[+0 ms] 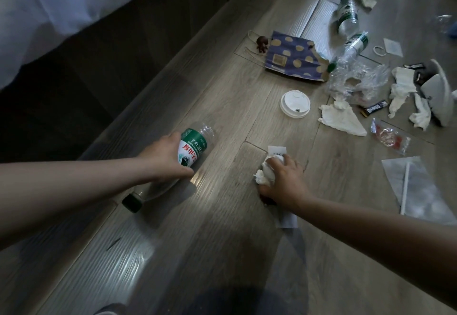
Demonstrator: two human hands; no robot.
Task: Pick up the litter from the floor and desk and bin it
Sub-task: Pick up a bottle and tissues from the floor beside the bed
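Observation:
My left hand [164, 157] grips a clear plastic water bottle [195, 145] with a green and white label; the bottle lies on the wooden floor [222, 240] with its green cap toward me. My right hand [284, 178] holds a crumpled white tissue [265, 173] low over the floor, on top of a white paper slip [278, 151] that sticks out at both ends of the hand. Further right lie more litter: a white cup lid [294, 104], a flat tissue [342, 118], a purple dotted paper bag [294, 57] and two more bottles [347, 15].
A dark bed base [111, 54] with white bedding runs along the left. At right lie crumpled clear plastic [356, 79], several tissues, a dark wrapper [373, 109], a small clear packet [389, 136], a tipped white cup [439, 94] and a straw in a clear sleeve [418, 188].

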